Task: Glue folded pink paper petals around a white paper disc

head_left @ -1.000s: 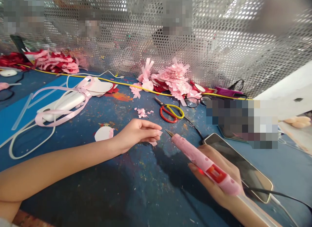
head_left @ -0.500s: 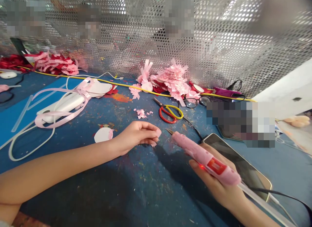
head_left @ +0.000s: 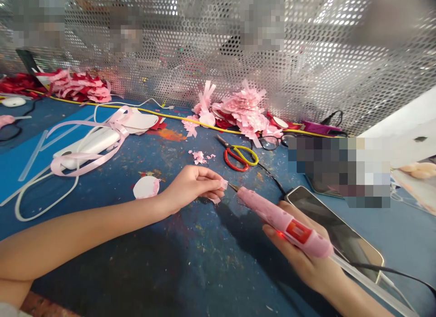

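Observation:
Between thumb and fingers, my left hand (head_left: 197, 186) pinches a small pink ribbon piece (head_left: 224, 184); another bit of pink shows under the fingers. My right hand (head_left: 303, 249) is wrapped round a pink hot glue gun (head_left: 286, 221) with a red lit light and a clear glue stick (head_left: 371, 280) out of its back. The gun's metal nozzle (head_left: 233, 187) points left, at or very near the pink piece; whether they touch I cannot tell. Left of my left hand lies a white round disc (head_left: 146, 188) with pink along its right edge. Several pink scraps (head_left: 199, 157) lie beyond the hand.
Scissors (head_left: 240, 157) with red and yellow handles lie ahead. A phone (head_left: 335, 230) lies beside my right hand. Pink ribbon pieces (head_left: 247, 110) are heaped along the perforated metal screen (head_left: 190, 49). Glasses (head_left: 270, 142), a yellow cord (head_left: 156, 113) and a white power strip (head_left: 88, 148) are around.
The glue gun has shifted slightly left, bringing its nozzle up to the pink piece. More of that piece shows at my left fingertips. The camera view has moved a little.

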`<state>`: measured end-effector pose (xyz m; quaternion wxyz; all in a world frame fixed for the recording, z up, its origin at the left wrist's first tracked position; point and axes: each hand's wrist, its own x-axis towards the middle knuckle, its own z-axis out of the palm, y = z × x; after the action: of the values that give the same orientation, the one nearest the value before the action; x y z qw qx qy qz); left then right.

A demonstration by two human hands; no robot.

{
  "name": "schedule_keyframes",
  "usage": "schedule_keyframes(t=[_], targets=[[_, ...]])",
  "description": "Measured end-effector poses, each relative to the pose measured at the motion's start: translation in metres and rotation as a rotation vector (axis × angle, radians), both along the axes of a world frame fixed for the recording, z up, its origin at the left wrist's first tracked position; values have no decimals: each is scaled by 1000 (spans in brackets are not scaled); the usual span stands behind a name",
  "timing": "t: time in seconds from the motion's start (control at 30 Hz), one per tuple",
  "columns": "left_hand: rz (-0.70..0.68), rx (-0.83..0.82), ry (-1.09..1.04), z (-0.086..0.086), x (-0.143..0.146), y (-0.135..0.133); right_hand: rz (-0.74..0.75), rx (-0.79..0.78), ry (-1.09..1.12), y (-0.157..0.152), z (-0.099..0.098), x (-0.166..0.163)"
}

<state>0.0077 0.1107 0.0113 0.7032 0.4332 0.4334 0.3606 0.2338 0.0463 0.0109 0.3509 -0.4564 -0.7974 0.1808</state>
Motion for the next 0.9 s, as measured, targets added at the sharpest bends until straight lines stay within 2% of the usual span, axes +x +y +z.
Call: schedule_keyframes(t=[0.17,0.63,0.77,0.9], targets=[[0,16,2,-1,0,-1,22,33,-62,1,-1,1],[-11,8,26,-1,1,-1,10,-4,-112,1,-3,2],[20,11,14,0,1,-2,-10,73,-149,3,-6,4],[27,-18,-17,2,2,-5,-58,134,-317,9,-8,6]])
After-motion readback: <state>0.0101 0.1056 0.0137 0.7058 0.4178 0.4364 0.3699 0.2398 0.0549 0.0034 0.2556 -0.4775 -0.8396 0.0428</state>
